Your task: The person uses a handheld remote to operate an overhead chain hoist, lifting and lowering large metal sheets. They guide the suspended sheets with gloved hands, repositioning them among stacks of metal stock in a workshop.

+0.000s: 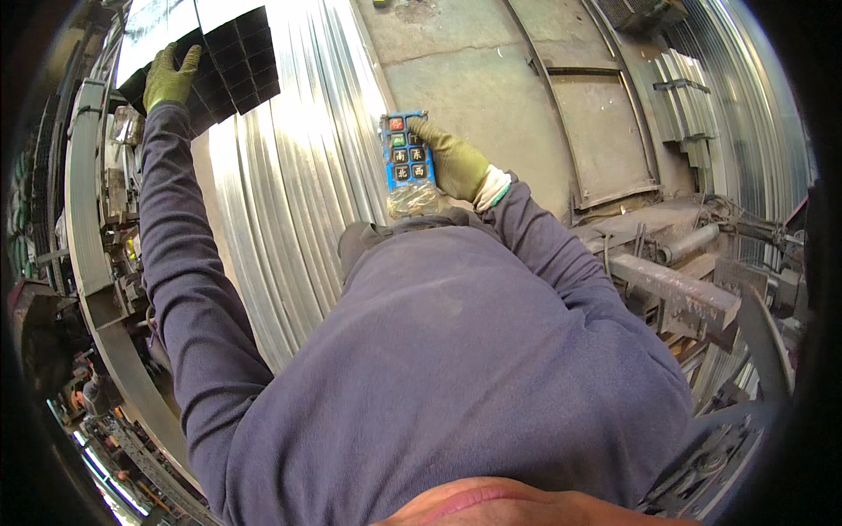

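Note:
My right hand (454,164), in a yellow-green work glove, is wrapped round a blue pendant remote control (401,181). Its thumb lies by the top buttons, which are red, green and black; I cannot tell whether one is pressed. The lower end of the remote is wrapped in clear plastic. Far to the left my left hand (169,81), gloved alike, reaches out with thumb and fingers apart. It rests against a bundle of square metal tubes (237,70), whose dark open ends form a grid. Nothing shows in its grasp.
Long silvery metal profiles (285,158) lie side by side between my arms. A long steel beam (86,193) runs along the left. At right stand a rusty steel beam end (684,294) and stacked metal lengths (684,96). Ahead is a worn concrete floor (465,74).

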Demonstrator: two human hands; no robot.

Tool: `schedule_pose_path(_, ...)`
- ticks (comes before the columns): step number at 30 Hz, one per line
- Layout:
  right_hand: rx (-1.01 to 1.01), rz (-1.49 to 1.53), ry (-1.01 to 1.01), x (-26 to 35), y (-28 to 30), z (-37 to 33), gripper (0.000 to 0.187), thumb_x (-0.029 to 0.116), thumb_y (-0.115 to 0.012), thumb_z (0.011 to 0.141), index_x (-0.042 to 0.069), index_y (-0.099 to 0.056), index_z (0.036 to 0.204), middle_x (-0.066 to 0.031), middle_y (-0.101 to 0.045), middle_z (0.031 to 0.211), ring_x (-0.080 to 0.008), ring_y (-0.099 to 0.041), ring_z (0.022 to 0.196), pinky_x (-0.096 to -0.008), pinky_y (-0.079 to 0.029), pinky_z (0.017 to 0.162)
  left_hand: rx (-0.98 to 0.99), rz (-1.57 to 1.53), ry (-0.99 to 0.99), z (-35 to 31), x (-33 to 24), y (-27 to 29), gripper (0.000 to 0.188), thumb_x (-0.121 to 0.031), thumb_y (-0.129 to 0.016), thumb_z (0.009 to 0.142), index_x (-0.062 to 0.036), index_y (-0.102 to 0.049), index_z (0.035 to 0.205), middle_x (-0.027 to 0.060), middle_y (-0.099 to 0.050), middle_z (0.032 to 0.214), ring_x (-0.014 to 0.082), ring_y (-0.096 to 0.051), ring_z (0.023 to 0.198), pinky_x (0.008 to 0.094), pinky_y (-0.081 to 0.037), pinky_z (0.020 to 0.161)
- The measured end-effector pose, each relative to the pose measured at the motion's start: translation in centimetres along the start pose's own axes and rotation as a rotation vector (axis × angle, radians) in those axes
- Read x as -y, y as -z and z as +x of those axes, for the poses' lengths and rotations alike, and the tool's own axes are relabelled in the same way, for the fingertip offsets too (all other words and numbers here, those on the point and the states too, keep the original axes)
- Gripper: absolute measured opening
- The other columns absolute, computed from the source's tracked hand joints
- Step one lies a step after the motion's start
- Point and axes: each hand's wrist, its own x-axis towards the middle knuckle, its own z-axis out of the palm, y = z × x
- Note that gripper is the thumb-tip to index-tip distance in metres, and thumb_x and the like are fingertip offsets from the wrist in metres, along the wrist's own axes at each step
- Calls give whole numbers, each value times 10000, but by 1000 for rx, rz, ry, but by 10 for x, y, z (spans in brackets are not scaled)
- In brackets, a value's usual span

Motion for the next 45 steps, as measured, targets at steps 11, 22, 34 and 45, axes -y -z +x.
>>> schedule_pose_path(11, 140, -8, -91, 19, -1, 12, 600, 105, -696, 1028, 66, -376, 1534, -106, -664, 1206, -239, -745, 1040, -457, -682, 887, 105, 467, 176, 20, -28, -15, 826, -770, -417, 1014, -261, -378, 1663, 116, -368, 1717, 389, -272, 1601, 544, -95, 1322)
schedule_pose_path(22, 63, -49, 10, 17, -7, 34, 480, 134, -660, 1064, 45, -456, 1490, -81, -698, 1233, -200, -739, 1066, -396, -643, 935, 119, 323, 128, 12, 16, -25, 760, -689, -493, 1019, -207, -484, 1607, 104, -400, 1702, 334, -222, 1624, 508, -65, 1330)
schedule_pose_path(34, 62, -68, 36, 15, -17, 47, 499, 90, -663, 1051, 28, -460, 1503, -110, -682, 1287, -225, -717, 1134, -417, -626, 976, 136, 387, 120, 7, 48, -22, 786, -620, -672, 947, -251, -470, 1611, 72, -386, 1712, 339, -215, 1625, 563, -54, 1324)
schedule_pose_path(45, 44, -47, -16, 11, -8, 60, 539, 60, -668, 1041, 14, -421, 1518, -127, -673, 1299, -231, -711, 1149, -420, -634, 962, 210, 274, 103, -48, 84, -26, 945, -660, -784, 813, -272, -469, 1615, 43, -327, 1746, 303, -146, 1648, 539, -21, 1334)
